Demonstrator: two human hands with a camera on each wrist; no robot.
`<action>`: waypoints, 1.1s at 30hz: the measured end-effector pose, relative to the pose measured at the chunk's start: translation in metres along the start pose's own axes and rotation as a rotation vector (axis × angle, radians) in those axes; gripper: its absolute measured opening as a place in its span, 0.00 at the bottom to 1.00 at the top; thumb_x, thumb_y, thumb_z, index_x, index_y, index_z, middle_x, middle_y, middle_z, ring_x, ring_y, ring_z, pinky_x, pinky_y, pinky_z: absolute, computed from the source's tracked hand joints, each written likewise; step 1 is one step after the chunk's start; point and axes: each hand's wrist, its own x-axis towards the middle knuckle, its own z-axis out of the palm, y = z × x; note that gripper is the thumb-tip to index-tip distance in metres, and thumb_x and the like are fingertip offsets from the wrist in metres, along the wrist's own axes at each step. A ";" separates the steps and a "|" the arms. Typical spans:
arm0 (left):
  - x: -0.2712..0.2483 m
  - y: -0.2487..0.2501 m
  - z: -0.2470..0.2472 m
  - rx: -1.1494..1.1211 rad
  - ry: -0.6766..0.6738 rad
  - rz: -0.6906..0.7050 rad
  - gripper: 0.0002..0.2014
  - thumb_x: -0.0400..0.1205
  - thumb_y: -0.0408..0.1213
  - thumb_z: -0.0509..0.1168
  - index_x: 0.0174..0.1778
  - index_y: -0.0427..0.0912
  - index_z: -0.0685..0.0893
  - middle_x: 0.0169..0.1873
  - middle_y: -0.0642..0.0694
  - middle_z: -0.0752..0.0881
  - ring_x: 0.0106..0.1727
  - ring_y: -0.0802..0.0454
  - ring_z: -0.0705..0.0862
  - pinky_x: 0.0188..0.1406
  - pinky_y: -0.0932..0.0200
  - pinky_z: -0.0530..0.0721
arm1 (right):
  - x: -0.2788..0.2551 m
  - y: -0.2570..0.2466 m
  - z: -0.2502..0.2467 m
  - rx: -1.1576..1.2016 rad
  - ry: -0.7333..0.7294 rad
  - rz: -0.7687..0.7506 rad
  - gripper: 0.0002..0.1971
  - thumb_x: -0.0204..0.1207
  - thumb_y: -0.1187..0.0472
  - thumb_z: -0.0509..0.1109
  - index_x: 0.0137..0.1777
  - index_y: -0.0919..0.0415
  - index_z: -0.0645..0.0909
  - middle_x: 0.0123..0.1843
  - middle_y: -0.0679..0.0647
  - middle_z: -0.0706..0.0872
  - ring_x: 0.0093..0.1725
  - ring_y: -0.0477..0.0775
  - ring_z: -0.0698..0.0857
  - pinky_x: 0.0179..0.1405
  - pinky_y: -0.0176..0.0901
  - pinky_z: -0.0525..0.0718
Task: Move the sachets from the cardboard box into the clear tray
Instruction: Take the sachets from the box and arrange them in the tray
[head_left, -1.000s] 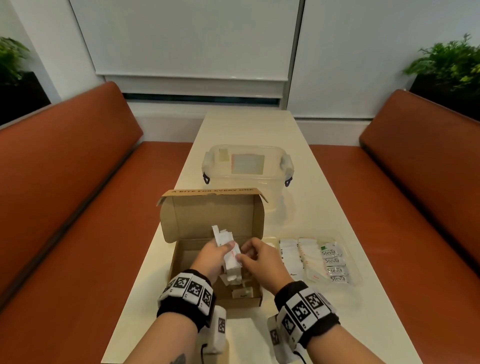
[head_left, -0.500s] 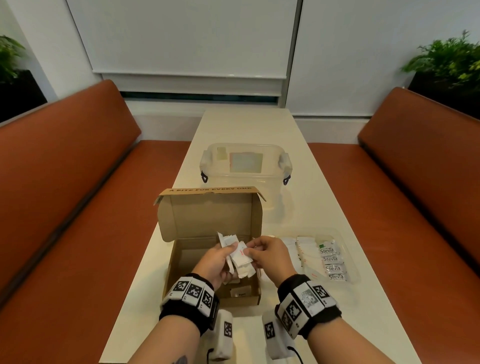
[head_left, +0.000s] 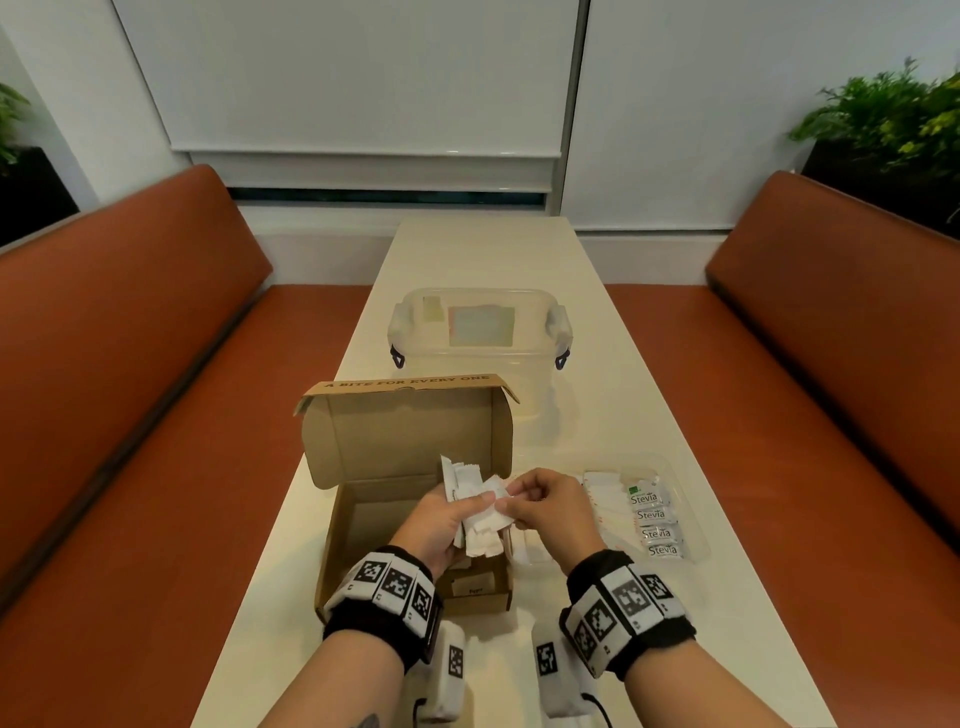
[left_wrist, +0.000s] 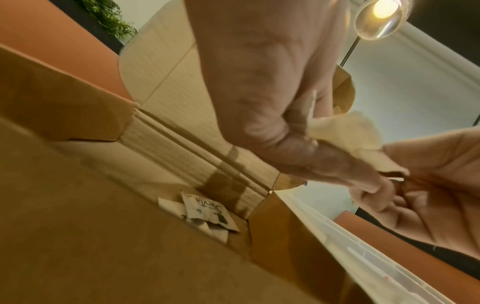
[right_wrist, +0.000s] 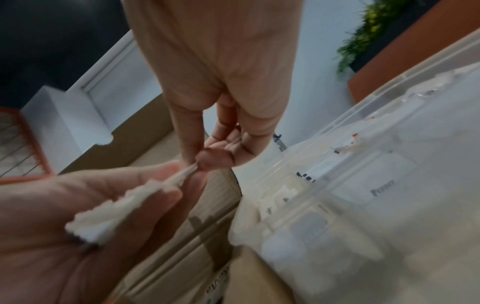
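Cardboard box stands open on the tabletop, a few sachets left inside. Above it the left hand grips a fan of white sachets; the right hand pinches one at its edge. Right of the box, the clear tray holds rows of sachets.

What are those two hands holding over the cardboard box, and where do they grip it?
The left hand holds a bunch of white paper sachets around its middle; the right hand pinches one sachet's edge.
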 end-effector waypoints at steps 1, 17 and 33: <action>0.001 -0.001 0.001 0.001 -0.001 0.003 0.18 0.78 0.28 0.69 0.64 0.37 0.79 0.46 0.37 0.90 0.36 0.48 0.90 0.22 0.62 0.83 | 0.001 0.000 -0.003 0.015 0.005 0.012 0.07 0.67 0.72 0.78 0.37 0.62 0.82 0.28 0.50 0.81 0.24 0.39 0.81 0.27 0.29 0.82; 0.002 -0.014 0.032 0.048 -0.059 -0.020 0.17 0.74 0.21 0.71 0.59 0.34 0.82 0.45 0.36 0.90 0.40 0.40 0.90 0.27 0.54 0.87 | -0.012 0.011 -0.053 0.104 -0.008 0.105 0.10 0.68 0.70 0.77 0.44 0.63 0.79 0.32 0.56 0.84 0.31 0.50 0.82 0.34 0.37 0.80; 0.010 -0.027 0.076 0.147 -0.138 -0.032 0.18 0.75 0.26 0.73 0.60 0.32 0.81 0.38 0.38 0.88 0.30 0.47 0.88 0.23 0.59 0.84 | -0.011 0.019 -0.092 0.049 0.104 0.116 0.09 0.66 0.73 0.73 0.38 0.60 0.79 0.34 0.53 0.83 0.35 0.52 0.80 0.38 0.40 0.78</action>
